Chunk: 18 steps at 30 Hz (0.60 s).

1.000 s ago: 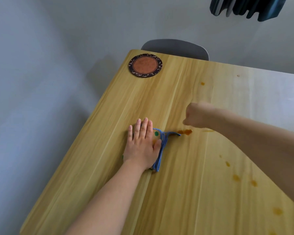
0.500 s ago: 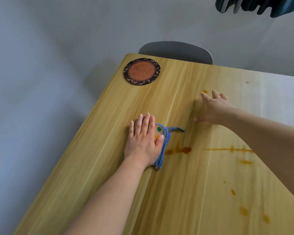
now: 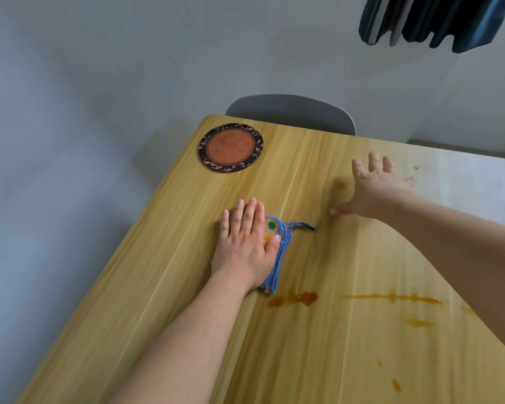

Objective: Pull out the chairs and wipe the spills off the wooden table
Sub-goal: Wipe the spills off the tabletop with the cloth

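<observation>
Wiping is in hand: the left hand presses flat, fingers straight, on the folded blue-edged cloth on the light wooden worktop, right of it the open right hand rests empty, and next the cloth must sweep the orange-brown spills just beyond its near-right edge.

No legible text, label, brand, number or sign appears on any surface in view. The round dark-rimmed coaster with an orange-brown centre carries only a leaf pattern around its border, with no lettering. The folded blue-edged cloth with coloured dots bears dots, not characters. The light wooden table top shows grain and orange-brown spills only.
</observation>
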{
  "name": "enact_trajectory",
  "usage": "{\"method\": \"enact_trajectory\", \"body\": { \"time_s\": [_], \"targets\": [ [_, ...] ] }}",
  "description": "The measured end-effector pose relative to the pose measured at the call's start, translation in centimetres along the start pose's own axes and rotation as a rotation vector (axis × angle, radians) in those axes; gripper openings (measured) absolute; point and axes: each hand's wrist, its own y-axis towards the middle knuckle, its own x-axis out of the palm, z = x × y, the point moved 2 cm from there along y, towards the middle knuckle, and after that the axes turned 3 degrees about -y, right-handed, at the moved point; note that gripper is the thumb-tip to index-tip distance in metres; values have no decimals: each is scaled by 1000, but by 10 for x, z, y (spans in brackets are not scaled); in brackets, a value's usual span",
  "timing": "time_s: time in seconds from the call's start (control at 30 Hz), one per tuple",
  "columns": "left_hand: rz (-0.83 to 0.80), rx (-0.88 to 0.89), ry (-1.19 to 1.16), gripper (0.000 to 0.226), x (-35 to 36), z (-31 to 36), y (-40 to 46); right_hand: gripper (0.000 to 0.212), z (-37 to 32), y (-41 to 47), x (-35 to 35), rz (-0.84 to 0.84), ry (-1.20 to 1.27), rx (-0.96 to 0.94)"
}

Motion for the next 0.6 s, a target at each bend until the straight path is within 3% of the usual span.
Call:
{"method": "enact_trajectory", "body": {
  "time_s": [0.1, 0.33, 0.6],
  "targets": [
    [3, 8, 7, 72, -1, 3, 12, 124, 1, 3, -9, 23, -79, -25],
    [13, 17, -4, 72, -6, 13, 49, 140, 10, 20, -12, -155, -54, 59],
    [21, 32, -5, 71, -12, 25, 99, 166, 26, 45, 10, -227, 90, 78]
  ]
}}
